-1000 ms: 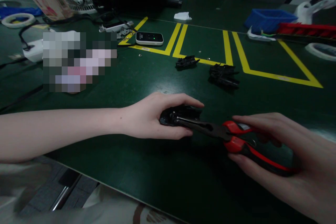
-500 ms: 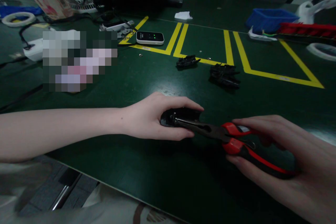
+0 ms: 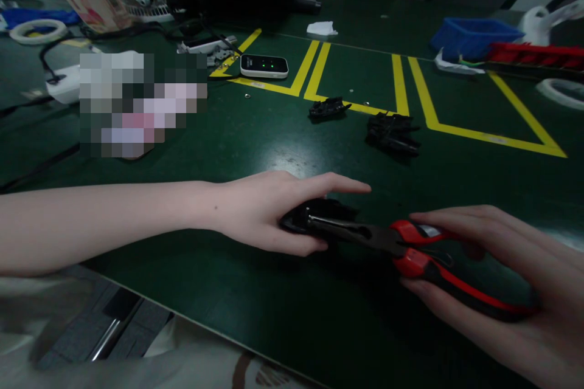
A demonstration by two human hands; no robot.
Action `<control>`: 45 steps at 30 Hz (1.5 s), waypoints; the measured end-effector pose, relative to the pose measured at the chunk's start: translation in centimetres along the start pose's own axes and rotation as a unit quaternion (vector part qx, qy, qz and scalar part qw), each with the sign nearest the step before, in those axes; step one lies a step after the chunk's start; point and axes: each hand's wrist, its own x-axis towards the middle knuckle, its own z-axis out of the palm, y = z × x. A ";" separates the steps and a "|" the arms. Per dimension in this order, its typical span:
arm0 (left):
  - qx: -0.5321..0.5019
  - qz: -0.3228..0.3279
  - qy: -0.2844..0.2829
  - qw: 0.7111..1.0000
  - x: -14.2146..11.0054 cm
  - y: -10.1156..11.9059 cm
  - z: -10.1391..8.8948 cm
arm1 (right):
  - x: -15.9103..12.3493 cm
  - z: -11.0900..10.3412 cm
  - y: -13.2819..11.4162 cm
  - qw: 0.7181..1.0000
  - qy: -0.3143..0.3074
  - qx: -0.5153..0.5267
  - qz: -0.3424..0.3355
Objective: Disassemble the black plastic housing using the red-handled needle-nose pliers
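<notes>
My left hand [image 3: 278,213] holds a black plastic piece [image 3: 296,219] between thumb and fingers, low over the green table, its index finger stretched out to the right. Part of the piece is hidden by the palm and the tool. Red-and-black long-nose pliers [image 3: 406,249] are in my right hand [image 3: 497,279], with fingers and thumb around the handles. The jaws point left and lie against the black piece; whether they grip it I cannot tell. Beyond the hands lie a small jagged black piece [image 3: 327,109] and a larger clump of black pieces [image 3: 392,134].
Yellow tape [image 3: 497,137] marks out areas on the table. A white device with green lights [image 3: 263,66] sits at the back. Farther right stand a blue bin [image 3: 474,36] and a red strip [image 3: 538,56]. Cables and a white tape roll [image 3: 38,31] are at the left.
My left index finger has straightened and lifted off the black piece. The piece and the pliers have shifted slightly right and down in view, and the piece looks turned a little.
</notes>
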 end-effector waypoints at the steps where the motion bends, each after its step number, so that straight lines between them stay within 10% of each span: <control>1: 0.008 0.005 -0.002 1.000 0.0 -0.1 0.0 | 0.0 0.0 0.1 1.000 -0.004 0.003 -0.002; 26: 0.181 -0.021 0.119 0.976 -0.1 0.2 0.6 | -0.3 0.1 -0.4 0.999 -0.001 -0.020 0.027; 45: 0.237 -0.025 0.100 0.966 -0.2 -0.1 0.6 | 0.4 0.6 0.4 0.981 -0.132 0.107 0.096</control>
